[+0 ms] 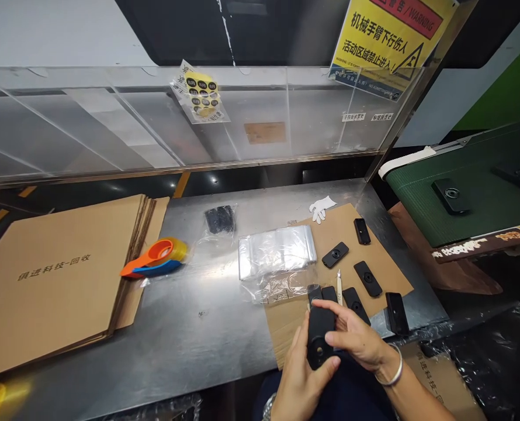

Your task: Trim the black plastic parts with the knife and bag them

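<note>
Between both hands I hold a black rectangular plastic housing [321,324] with a round hole near its lower end. My left hand [301,368] wraps its lower left side, thumb across the bottom. My right hand [356,336] grips its upper right, index finger along the top edge and thumb on the face. Just beyond lie more black housings, one [355,304] by my right fingers, one [367,278] farther right and one [335,255] behind. A pale slim knife-like tool [339,286] lies among them. Another housing [397,313] is at the table's right edge.
A cardboard sheet [391,272] lies under the parts. Left of it are a stack of clear plastic bags [275,251], an orange-and-blue tape dispenser [159,260] and flat cartons [67,275]. A white glove [321,208] lies behind. At right, a green conveyor [483,202] carries black parts.
</note>
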`<state>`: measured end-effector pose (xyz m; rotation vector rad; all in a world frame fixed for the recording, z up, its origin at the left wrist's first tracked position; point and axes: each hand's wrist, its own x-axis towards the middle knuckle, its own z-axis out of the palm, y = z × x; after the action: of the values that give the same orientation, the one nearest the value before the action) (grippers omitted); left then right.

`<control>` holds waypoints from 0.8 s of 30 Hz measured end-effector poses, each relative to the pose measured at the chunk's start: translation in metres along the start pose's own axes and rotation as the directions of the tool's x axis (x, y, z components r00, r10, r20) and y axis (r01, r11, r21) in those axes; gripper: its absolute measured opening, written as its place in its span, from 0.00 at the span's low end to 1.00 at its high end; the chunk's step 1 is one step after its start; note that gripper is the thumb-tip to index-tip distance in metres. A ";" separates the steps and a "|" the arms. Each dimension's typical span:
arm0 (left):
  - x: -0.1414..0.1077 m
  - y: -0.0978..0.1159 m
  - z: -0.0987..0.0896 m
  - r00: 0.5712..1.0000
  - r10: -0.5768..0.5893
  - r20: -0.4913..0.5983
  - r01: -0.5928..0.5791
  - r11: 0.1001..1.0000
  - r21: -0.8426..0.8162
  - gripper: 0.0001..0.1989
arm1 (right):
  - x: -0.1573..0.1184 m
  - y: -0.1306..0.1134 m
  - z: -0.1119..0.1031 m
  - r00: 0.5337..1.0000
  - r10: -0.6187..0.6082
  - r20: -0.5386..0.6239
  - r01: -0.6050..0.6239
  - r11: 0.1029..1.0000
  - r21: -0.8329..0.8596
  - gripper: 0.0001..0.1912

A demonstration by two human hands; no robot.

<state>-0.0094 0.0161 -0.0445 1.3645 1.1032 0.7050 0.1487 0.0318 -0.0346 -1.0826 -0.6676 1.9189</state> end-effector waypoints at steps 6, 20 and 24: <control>-0.004 -0.006 0.007 0.997 -0.056 0.062 0.047 0.989 0.139 0.35 | 0.000 0.010 0.010 0.991 -0.059 -0.120 0.038 0.986 -0.165 0.21; 0.003 -0.003 0.000 0.989 -0.032 0.145 0.018 0.995 0.094 0.36 | -0.003 0.006 0.001 0.999 -0.012 -0.052 0.006 0.994 -0.109 0.23; 0.001 -0.004 0.005 0.989 -0.085 0.119 0.059 0.977 0.205 0.36 | 0.005 0.018 0.013 0.945 -0.163 -0.285 0.079 0.956 -0.283 0.17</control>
<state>-0.0055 0.0149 -0.0498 1.5105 1.1386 0.4557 0.1286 0.0261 -0.0438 -1.4379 -0.8121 1.5387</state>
